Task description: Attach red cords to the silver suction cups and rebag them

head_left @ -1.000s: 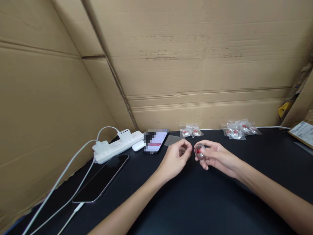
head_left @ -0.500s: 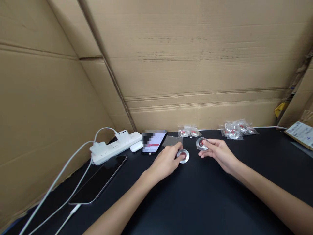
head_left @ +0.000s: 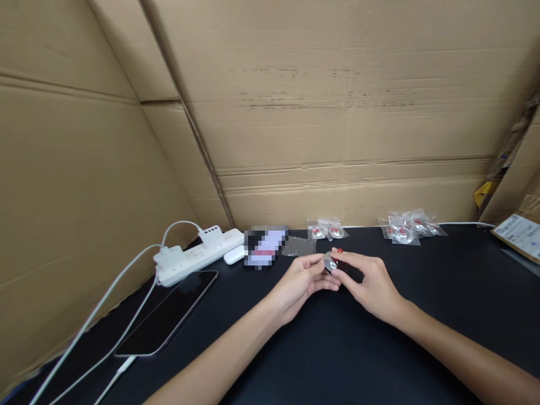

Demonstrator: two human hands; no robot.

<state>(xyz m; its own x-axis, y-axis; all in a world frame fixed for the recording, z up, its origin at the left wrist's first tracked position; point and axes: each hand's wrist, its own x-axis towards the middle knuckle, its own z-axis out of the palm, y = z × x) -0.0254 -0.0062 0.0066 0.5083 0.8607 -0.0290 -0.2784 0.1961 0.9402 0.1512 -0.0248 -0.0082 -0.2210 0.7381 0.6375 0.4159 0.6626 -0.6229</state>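
Note:
My left hand [head_left: 302, 279] and my right hand [head_left: 368, 283] meet over the middle of the black tabletop [head_left: 379, 349]. Between their fingertips sits a small silver disc with a red centre [head_left: 330, 262], pinched from both sides. A second disc is not visible apart from it; it may be hidden between the fingers. An empty clear plastic bag [head_left: 300, 246] lies just beyond my left hand.
Two bagged discs [head_left: 327, 230] and a pile of several bagged discs [head_left: 408, 230] lie against the cardboard wall. At left are a white power strip [head_left: 198, 254], a white earbud case [head_left: 234, 257], a lit phone [head_left: 265, 247] and a dark phone [head_left: 169, 311] on a cable.
Half a second ago each hand held its own disc, apart, the left one down on the table. Now the hands have come together and the discs meet at my fingertips.

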